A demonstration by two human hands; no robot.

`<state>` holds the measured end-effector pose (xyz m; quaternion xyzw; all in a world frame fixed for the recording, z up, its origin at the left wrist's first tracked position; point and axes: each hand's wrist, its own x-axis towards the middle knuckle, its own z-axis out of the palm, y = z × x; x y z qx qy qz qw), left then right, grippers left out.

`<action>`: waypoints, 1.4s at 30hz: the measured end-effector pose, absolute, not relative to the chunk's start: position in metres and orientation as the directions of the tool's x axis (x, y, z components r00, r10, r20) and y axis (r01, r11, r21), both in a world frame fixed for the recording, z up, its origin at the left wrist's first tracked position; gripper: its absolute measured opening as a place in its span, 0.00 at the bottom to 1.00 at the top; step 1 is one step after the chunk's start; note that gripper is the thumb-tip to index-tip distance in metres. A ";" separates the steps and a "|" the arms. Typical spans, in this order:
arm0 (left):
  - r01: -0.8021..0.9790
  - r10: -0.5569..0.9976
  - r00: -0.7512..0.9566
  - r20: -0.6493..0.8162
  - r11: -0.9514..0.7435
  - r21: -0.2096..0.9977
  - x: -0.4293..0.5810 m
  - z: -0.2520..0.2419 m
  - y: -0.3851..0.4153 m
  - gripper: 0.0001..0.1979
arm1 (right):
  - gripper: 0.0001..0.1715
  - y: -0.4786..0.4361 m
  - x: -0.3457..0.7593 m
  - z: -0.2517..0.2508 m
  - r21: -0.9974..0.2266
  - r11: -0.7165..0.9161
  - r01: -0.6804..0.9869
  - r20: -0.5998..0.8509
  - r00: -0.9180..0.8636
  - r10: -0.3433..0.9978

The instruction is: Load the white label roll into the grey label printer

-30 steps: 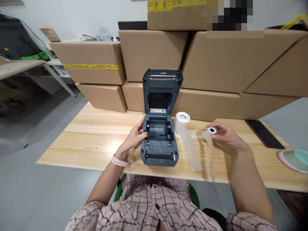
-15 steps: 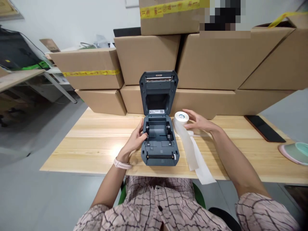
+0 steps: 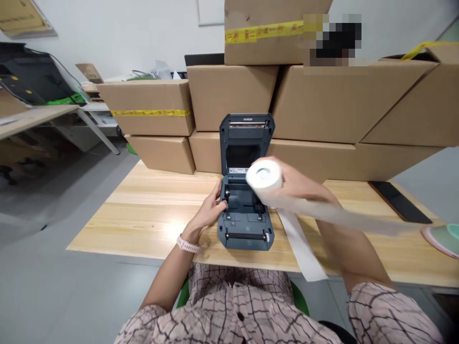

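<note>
A dark grey label printer (image 3: 245,224) stands on the wooden table with its lid (image 3: 247,129) raised. My left hand (image 3: 208,212) grips the printer's left side, thumb over the edge and fingers along the outside. In my right hand (image 3: 297,181) is a white label roll (image 3: 264,177), lifted above the right part of the printer's open bay and hiding some of it. From the roll a loose paper tail (image 3: 344,217) sweeps out to the right, blurred by motion. Another white paper strip (image 3: 301,248) lies beside the printer, its end hanging over the table's front edge.
Stacked cardboard boxes (image 3: 229,98) stand along the back of the table (image 3: 143,210). To the right lie a black phone (image 3: 399,201) and a green and pink object (image 3: 444,239). Part of a person, blurred out, shows behind the boxes. Another desk (image 3: 39,117) is at the left.
My right hand has closed on the label roll and lifted it from the table, leftward over the printer. The paper tail has swung right. My left hand stays on the printer.
</note>
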<state>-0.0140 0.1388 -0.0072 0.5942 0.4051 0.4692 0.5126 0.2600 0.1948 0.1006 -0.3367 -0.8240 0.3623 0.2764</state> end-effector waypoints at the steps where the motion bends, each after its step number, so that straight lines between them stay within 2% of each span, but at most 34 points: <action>1: 0.024 0.960 0.238 0.149 -0.159 0.987 -0.015 -0.007 0.139 0.48 | 0.44 0.192 0.247 0.109 -0.692 0.592 0.414 0.187 -0.690 0.700; 3: 0.063 0.957 0.250 0.148 -0.168 0.984 -0.016 -0.007 0.139 0.48 | 0.41 0.191 0.222 0.121 -0.487 0.716 0.501 0.060 -0.798 0.599; 5: 0.064 0.957 0.259 0.134 -0.155 0.986 -0.017 -0.008 0.139 0.49 | 0.38 0.194 0.204 0.124 -0.360 0.764 0.535 -0.083 -0.834 0.546; 8: 0.034 0.956 0.261 0.136 -0.149 0.988 -0.018 -0.009 0.138 0.49 | 0.37 0.202 0.191 0.116 -0.311 0.773 0.553 -0.219 -0.833 0.508; 13: 0.000 0.959 0.249 0.139 -0.143 0.990 -0.019 -0.009 0.139 0.48 | 0.41 0.210 0.186 0.094 -0.301 0.750 0.588 -0.284 -0.807 0.518; 17: 0.002 0.961 0.248 0.122 -0.127 0.992 -0.018 -0.011 0.141 0.49 | 0.44 0.196 0.193 0.081 -0.302 0.776 0.554 -0.169 -0.832 0.528; 21: -0.030 0.953 0.257 0.161 -0.158 0.987 -0.016 -0.011 0.138 0.47 | 0.34 0.153 0.214 0.075 -0.339 0.817 0.466 0.027 -0.864 0.503; 23: -0.029 0.950 0.258 0.175 -0.173 0.984 -0.015 -0.009 0.137 0.46 | 0.29 0.130 0.227 0.072 -0.383 0.818 0.429 0.044 -0.876 0.480; 26: -0.009 0.952 0.254 0.173 -0.177 0.984 -0.016 -0.006 0.137 0.44 | 0.27 0.109 0.241 0.066 -0.427 0.781 0.456 0.015 -0.860 0.510; 31: 0.008 0.964 0.226 0.136 -0.141 0.990 -0.013 0.001 0.131 0.43 | 0.24 0.104 0.241 0.056 -0.495 0.745 0.448 0.055 -0.839 0.541; 34: 0.170 0.982 0.143 0.127 -0.151 0.974 0.000 0.007 0.103 0.42 | 0.28 0.103 0.241 0.051 -0.517 0.730 0.447 0.073 -0.827 0.558; 35: 0.288 0.975 0.121 0.187 -0.215 0.933 0.005 0.009 0.091 0.42 | 0.30 0.103 0.243 0.050 -0.530 0.729 0.432 0.073 -0.834 0.547; 37: 0.487 0.931 0.217 0.293 -0.363 0.794 0.014 0.011 0.067 0.41 | 0.31 0.106 0.254 0.053 -0.587 0.726 0.358 0.055 -0.877 0.477; 39: 0.594 0.886 0.349 0.305 -0.461 0.659 0.018 0.013 0.049 0.35 | 0.25 0.116 0.268 0.063 -0.692 0.669 0.272 0.081 -0.891 0.447; 41: 0.641 0.856 0.427 0.291 -0.513 0.570 0.017 0.015 0.040 0.30 | 0.17 0.133 0.279 0.078 -0.775 0.592 0.222 0.236 -0.767 0.596; 42: 0.655 0.848 0.444 0.290 -0.528 0.540 0.015 0.016 0.039 0.28 | 0.15 0.144 0.281 0.087 -0.790 0.578 0.205 0.353 -0.619 0.702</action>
